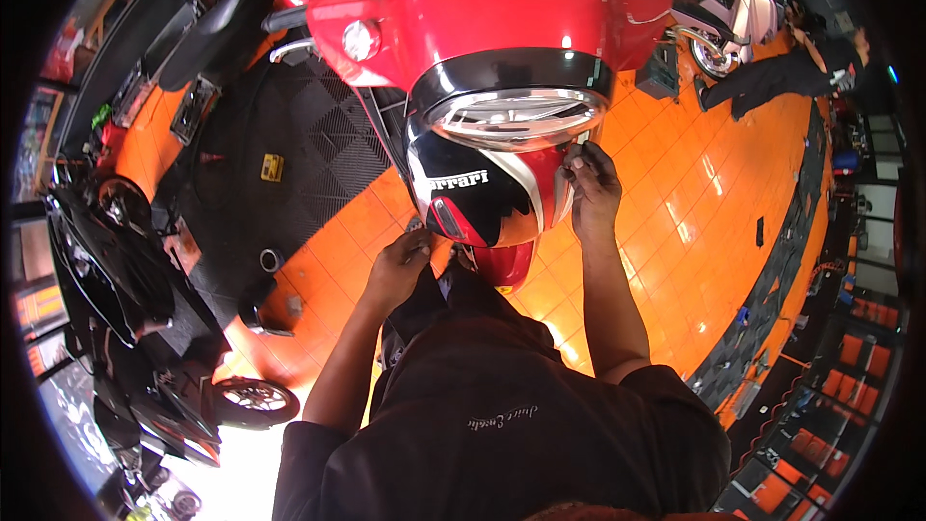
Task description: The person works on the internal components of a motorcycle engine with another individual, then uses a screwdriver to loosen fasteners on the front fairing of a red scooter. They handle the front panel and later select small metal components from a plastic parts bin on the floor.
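Note:
A red scooter (pixel 502 0) with a black band and a clear oval headlight (pixel 516 119) stands in front of me. Below the lamp is its front panel (pixel 473 203), black with white and red stripes. My right hand (pixel 593 188) is at the panel's right edge, just under the lamp, its fingers curled and pinched together. Lower down, by the panel's left edge, my left hand (pixel 403 259) has its fingers closed. What either hand pinches is too small or hidden to make out. The red front fender (pixel 506 265) shows beneath the panel.
Black motorcycles (pixel 125 260) stand along the left, a wheel (pixel 256 401) reaching toward me. A yellow box (pixel 272 168) lies on the black mat (pixel 318 135). At the far right is a person in dark clothes (pixel 781 77), near a pale scooter (pixel 757 10). Orange tiles (pixel 675 193) cover the floor.

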`<action>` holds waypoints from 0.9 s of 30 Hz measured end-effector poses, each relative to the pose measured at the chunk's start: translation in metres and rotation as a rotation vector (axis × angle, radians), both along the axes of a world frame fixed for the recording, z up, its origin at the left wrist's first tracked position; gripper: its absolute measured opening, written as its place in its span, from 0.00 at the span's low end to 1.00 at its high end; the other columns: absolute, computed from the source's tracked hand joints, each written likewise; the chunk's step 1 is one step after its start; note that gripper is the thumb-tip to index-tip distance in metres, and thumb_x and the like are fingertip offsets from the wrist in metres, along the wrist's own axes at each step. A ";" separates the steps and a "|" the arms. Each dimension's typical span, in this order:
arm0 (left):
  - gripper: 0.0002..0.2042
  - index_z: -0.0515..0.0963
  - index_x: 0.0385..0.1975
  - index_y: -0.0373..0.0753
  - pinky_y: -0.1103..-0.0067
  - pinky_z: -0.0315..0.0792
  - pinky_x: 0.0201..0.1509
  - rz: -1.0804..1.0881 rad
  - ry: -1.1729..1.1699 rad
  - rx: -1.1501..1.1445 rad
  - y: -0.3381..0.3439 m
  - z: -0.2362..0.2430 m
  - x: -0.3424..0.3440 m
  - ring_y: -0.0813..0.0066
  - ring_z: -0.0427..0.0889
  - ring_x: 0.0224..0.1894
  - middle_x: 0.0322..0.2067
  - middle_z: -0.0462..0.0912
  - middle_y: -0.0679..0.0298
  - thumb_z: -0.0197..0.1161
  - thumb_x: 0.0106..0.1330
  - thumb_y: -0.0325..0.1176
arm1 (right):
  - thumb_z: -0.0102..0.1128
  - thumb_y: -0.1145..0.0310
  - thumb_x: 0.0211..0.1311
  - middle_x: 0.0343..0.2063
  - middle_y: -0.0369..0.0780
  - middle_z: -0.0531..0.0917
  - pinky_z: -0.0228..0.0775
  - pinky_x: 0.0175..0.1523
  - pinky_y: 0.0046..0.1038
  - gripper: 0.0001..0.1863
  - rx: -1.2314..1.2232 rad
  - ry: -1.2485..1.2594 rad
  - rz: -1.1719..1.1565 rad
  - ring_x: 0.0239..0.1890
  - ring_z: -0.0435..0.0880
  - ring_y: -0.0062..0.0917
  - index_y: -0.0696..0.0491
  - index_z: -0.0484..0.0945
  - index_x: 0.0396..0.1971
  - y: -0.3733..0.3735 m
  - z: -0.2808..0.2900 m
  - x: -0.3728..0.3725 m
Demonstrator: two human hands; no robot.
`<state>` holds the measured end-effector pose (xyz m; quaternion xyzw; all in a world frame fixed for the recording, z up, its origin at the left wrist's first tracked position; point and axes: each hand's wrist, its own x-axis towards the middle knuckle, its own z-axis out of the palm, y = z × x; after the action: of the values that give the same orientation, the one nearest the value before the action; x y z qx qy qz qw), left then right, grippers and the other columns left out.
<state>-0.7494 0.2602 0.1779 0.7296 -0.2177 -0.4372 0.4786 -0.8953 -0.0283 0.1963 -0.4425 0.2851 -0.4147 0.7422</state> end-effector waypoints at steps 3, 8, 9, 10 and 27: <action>0.16 0.74 0.52 0.30 0.81 0.72 0.43 0.055 0.032 0.025 0.022 -0.027 -0.012 0.76 0.79 0.37 0.36 0.82 0.60 0.55 0.67 0.31 | 0.62 0.80 0.60 0.40 0.41 0.81 0.72 0.43 0.25 0.18 -0.050 0.054 -0.012 0.39 0.78 0.22 0.59 0.74 0.50 0.003 0.001 0.004; 0.16 0.74 0.51 0.29 0.78 0.73 0.47 0.016 0.009 0.057 0.020 -0.036 -0.016 0.73 0.81 0.42 0.38 0.83 0.57 0.56 0.67 0.31 | 0.60 0.81 0.61 0.41 0.41 0.81 0.73 0.42 0.24 0.18 -0.153 0.057 -0.013 0.39 0.78 0.21 0.57 0.74 0.52 0.005 -0.002 0.003; 0.16 0.74 0.51 0.29 0.77 0.73 0.48 0.011 -0.011 0.051 0.019 -0.038 -0.016 0.72 0.82 0.43 0.38 0.83 0.56 0.57 0.67 0.31 | 0.60 0.81 0.61 0.41 0.40 0.81 0.73 0.42 0.24 0.19 -0.158 0.067 -0.019 0.39 0.78 0.21 0.57 0.74 0.52 0.006 -0.002 0.004; 0.16 0.75 0.50 0.29 0.77 0.73 0.50 0.004 -0.031 0.045 0.019 -0.042 -0.016 0.71 0.82 0.45 0.39 0.83 0.55 0.57 0.66 0.31 | 0.60 0.81 0.61 0.41 0.40 0.81 0.73 0.42 0.24 0.19 -0.164 0.077 -0.027 0.39 0.78 0.21 0.57 0.74 0.53 0.006 -0.002 0.005; 0.15 0.77 0.48 0.34 0.73 0.74 0.51 0.045 0.012 0.049 0.029 -0.056 -0.008 0.60 0.84 0.46 0.41 0.84 0.51 0.59 0.64 0.33 | 0.62 0.81 0.60 0.44 0.37 0.77 0.74 0.46 0.22 0.18 -0.714 0.448 -0.041 0.40 0.81 0.22 0.59 0.74 0.50 -0.010 -0.006 0.000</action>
<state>-0.7577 0.2888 0.1214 0.7432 -0.1875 -0.4361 0.4715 -0.8954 -0.0387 0.1900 -0.7454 0.2868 -0.3956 0.4535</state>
